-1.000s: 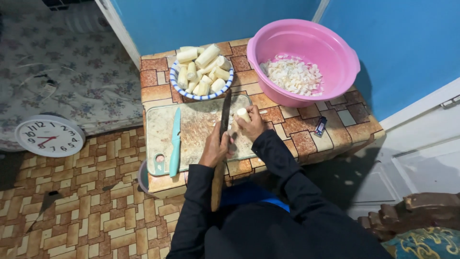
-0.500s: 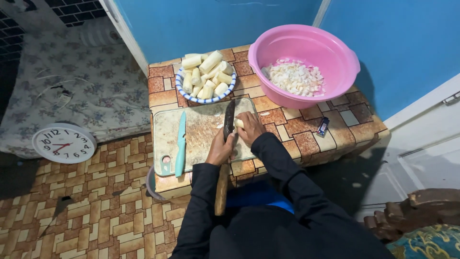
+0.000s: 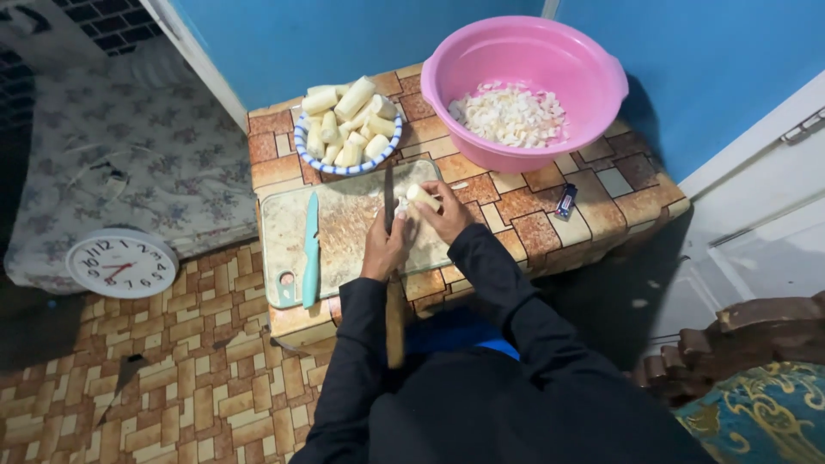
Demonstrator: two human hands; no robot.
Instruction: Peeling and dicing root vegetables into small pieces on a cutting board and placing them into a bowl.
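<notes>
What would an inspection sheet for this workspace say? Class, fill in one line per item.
Surface: small patterned table bearing a cutting board.
Job's things: long knife; pale root piece; plate of peeled pieces; pink basin of cut bits.
Clutter: teal knife on the board; small blue object.
Grips: left hand on the long knife; right hand holds the root piece.
Cables: nothing seen.
Surroundings: blue wall, wall clock on the tiled floor.
</notes>
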